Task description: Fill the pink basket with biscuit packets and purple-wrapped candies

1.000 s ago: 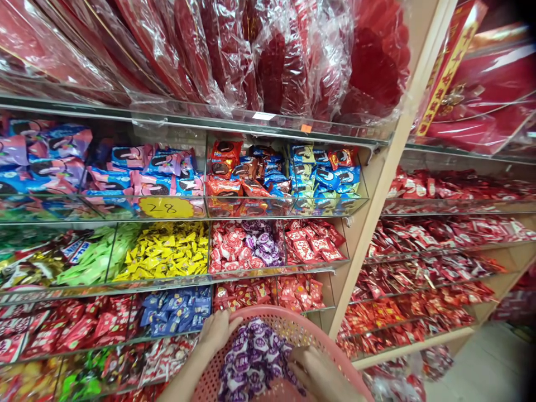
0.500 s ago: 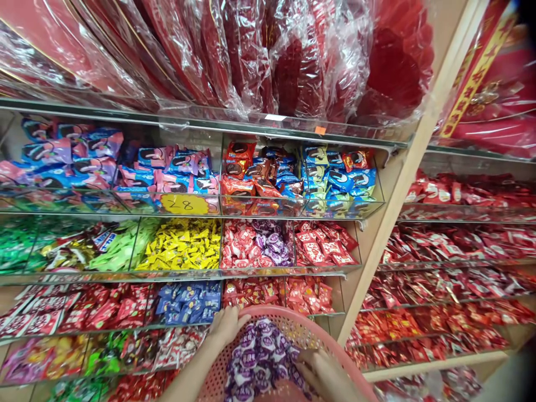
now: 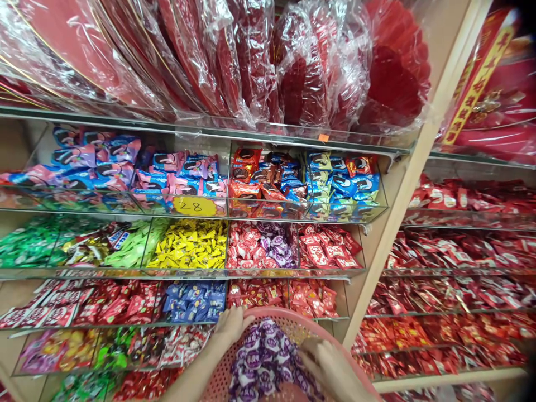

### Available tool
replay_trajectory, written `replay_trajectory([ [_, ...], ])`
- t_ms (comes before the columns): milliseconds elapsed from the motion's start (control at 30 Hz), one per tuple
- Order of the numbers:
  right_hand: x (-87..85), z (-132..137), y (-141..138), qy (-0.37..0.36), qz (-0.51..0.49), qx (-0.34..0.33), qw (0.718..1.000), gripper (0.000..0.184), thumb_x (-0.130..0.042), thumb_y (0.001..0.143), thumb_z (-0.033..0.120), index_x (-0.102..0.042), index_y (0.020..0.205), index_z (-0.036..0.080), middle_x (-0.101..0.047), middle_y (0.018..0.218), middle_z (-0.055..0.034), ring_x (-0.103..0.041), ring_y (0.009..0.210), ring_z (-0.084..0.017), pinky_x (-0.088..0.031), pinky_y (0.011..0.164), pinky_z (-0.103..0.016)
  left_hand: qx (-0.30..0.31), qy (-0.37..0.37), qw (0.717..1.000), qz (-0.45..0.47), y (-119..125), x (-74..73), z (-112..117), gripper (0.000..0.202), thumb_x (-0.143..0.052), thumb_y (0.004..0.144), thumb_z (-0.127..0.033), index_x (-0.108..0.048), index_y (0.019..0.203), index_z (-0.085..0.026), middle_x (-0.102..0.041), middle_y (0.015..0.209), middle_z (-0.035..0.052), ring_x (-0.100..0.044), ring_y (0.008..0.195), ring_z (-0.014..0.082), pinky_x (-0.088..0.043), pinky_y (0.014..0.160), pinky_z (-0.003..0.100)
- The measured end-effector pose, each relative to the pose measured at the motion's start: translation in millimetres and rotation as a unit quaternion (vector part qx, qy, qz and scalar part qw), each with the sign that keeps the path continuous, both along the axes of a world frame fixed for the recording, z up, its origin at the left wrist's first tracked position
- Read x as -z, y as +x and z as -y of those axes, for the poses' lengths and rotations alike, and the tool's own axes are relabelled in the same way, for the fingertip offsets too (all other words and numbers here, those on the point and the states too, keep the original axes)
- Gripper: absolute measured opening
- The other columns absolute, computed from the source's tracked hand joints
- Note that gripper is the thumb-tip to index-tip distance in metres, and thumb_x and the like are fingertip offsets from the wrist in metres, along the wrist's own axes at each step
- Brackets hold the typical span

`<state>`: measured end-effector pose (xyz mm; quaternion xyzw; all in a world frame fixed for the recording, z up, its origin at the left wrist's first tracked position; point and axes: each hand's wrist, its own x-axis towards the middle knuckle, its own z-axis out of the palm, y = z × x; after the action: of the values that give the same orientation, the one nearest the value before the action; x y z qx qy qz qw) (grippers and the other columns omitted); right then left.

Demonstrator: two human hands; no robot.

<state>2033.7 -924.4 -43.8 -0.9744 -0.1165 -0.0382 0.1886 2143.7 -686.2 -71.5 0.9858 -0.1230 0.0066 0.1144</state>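
A pink perforated plastic basket point(image 3: 288, 314) is at the bottom centre of the head view, tilted towards me. Many purple-and-white wrapped candies point(image 3: 266, 363) are piled inside it. My left hand point(image 3: 230, 325) is closed over the basket's far left rim, with the fingertips out of sight behind it. Inside the basket, at the right side of the pile, is my right hand point(image 3: 318, 357). Its fingers are bent and close together over the candies; whatever may be in them is hidden.
Glass-fronted shelves hold red wrapped sweets, yellow candies point(image 3: 190, 245), blue packets point(image 3: 195, 301) and packaged cookies point(image 3: 184, 167). More purple candies point(image 3: 278, 245) lie in one compartment. Red plastic-wrapped fans point(image 3: 326, 72) stand above. A wooden upright point(image 3: 391, 218) divides the shelving on the right.
My right hand has lifted slightly from the candies. The view has shifted a little, so the shelves appear further right. My left hand remains on the basket rim.
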Motion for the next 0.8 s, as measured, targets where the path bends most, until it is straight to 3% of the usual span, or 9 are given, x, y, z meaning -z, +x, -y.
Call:
replay_trajectory([
  [200, -112.5, -41, 37, 0.064, 0.168, -0.033, 0.983, 0.035, -0.032, 0.087, 0.037, -0.057, 0.070, 0.019, -0.059, 0.065, -0.0019, -0.053, 0.061, -0.014, -0.033, 0.059, -0.023, 0.004, 0.006, 1.000, -0.003, -3, 1.5, 1, 0.049, -0.032, 0.082, -0.053, -0.060, 0.098, -0.016, -0.066, 0.094, 0.0145, -0.060, 0.093, 0.0296, -0.045, 0.077, 0.038],
  [300, -146.0, -70, 73, 0.112, 0.216, 0.013, 0.970, 0.026, -0.038, 0.085, 0.038, -0.056, 0.077, 0.020, -0.060, 0.067, 0.0003, -0.053, 0.062, -0.013, -0.034, 0.060, -0.023, 0.007, 0.012, 1.000, 0.002, -2, 2.5, 2, 0.050, -0.031, 0.083, -0.052, -0.060, 0.099, -0.015, -0.065, 0.096, 0.0154, -0.060, 0.094, 0.0293, -0.045, 0.079, 0.038],
  [433, -160.2, -106, 111, 0.078, 0.210, 0.114, 0.968, 0.044, -0.039, 0.080, 0.056, -0.056, 0.086, 0.016, -0.063, 0.082, -0.0081, -0.058, 0.077, -0.020, -0.038, 0.065, -0.027, 0.008, 0.015, 1.000, -0.001, -3, 1.7, 1, 0.050, -0.031, 0.083, -0.052, -0.060, 0.100, -0.016, -0.065, 0.097, 0.0147, -0.060, 0.095, 0.0285, -0.045, 0.079, 0.036],
  [533, -163.4, -123, 126, 0.021, 0.196, 0.150, 0.969, 0.060, -0.032, 0.077, 0.065, -0.058, 0.089, 0.012, -0.063, 0.090, -0.0163, -0.058, 0.085, -0.026, -0.040, 0.070, -0.033, 0.005, 0.014, 1.000, -0.004, -3, 0.6, 0, 0.050, -0.030, 0.082, -0.053, -0.060, 0.100, -0.016, -0.064, 0.098, 0.0146, -0.059, 0.095, 0.0284, -0.045, 0.079, 0.037],
  [633, -165.5, -131, 136, -0.009, 0.190, 0.158, 0.969, 0.063, -0.031, 0.078, 0.065, -0.060, 0.091, 0.010, -0.063, 0.090, -0.0181, -0.059, 0.088, -0.027, -0.041, 0.073, -0.035, -0.001, 0.013, 1.000, -0.008, -2, 2.0, -1, 0.051, -0.031, 0.082, -0.054, -0.059, 0.101, -0.017, -0.064, 0.099, 0.0142, -0.059, 0.096, 0.0278, -0.044, 0.080, 0.036],
  [800, -166.2, -138, 148, -0.018, 0.180, 0.160, 0.970, 0.053, -0.037, 0.079, 0.056, -0.062, 0.089, 0.010, -0.064, 0.089, -0.0172, -0.061, 0.085, -0.028, -0.043, 0.071, -0.036, 0.005, 0.001, 1.000, -0.002, 2, 8.8, -3, 0.049, -0.031, 0.082, -0.054, -0.059, 0.101, -0.019, -0.065, 0.098, 0.0132, -0.059, 0.095, 0.0268, -0.044, 0.080, 0.036],
])
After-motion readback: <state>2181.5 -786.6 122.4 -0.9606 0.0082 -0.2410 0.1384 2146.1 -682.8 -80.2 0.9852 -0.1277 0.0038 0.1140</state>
